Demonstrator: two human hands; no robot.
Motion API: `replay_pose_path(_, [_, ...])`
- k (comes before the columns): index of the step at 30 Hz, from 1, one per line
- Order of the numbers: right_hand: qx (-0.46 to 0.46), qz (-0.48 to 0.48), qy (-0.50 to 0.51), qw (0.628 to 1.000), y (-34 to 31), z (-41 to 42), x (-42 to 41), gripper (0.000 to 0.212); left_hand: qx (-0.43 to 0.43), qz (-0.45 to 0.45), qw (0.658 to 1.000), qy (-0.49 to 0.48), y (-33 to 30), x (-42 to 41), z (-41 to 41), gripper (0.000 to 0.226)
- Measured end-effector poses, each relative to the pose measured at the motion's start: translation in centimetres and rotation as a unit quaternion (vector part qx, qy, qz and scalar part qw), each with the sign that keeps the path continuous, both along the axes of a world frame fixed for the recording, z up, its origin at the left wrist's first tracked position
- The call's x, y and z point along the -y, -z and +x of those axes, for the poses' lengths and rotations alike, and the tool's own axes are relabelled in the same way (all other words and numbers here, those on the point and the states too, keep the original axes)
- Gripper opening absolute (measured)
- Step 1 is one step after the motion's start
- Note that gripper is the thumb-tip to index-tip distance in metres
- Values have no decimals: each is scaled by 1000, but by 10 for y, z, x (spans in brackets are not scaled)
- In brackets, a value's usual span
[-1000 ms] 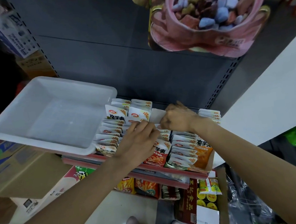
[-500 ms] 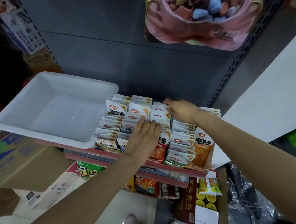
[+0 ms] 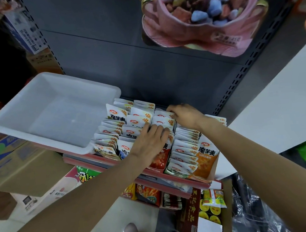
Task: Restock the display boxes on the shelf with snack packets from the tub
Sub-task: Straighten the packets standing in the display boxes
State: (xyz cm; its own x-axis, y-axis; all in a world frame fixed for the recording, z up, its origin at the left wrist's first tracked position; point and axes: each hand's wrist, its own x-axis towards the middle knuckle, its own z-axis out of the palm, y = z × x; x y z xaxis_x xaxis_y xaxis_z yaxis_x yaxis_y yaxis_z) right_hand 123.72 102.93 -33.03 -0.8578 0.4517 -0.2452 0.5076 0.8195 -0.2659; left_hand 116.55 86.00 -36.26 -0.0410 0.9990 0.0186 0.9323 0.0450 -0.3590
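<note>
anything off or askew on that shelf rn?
Nothing spilled or damaged. The white tub sticks out past the shelf edge on the left. Packets at the back of the left display box stand taller and uneven. Both hands, left hand and right hand, rest on the rows.

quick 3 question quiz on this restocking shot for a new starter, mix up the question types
1. True or false: the white tub has snack packets left in it.
2. Where does the left hand rest?
A. on the tub's rim
B. on the snack packets in the display boxes
C. on the cardboard box below
3. Fill in: the right hand reaches toward the ____ of the packet rows, near the shelf's back panel.

Key: 1 false, no packets show in the tub; 2 B; 3 back
</note>
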Motion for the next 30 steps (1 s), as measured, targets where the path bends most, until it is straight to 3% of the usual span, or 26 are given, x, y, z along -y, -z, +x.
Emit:
replay_pose_path(9, [-4, -10, -13, 1000, 2, 1, -6, 31, 20, -81, 996, -8, -7, -13, -1, 93])
replay_pose_path(16, [-13, -9, -15, 1000, 3, 1, -6, 29, 71, -75, 994, -24, -18, -23, -6, 75])
replay_pose_path(22, [-17, -11, -15, 1000, 5, 1, -7, 31, 57, -120, 991, 2, -25, -26, -2, 85])
replay_pose_path(30, [-21, -10, -17, 1000, 7, 1, -8, 33, 41, -77, 996, 5, -19, -13, 2, 87])
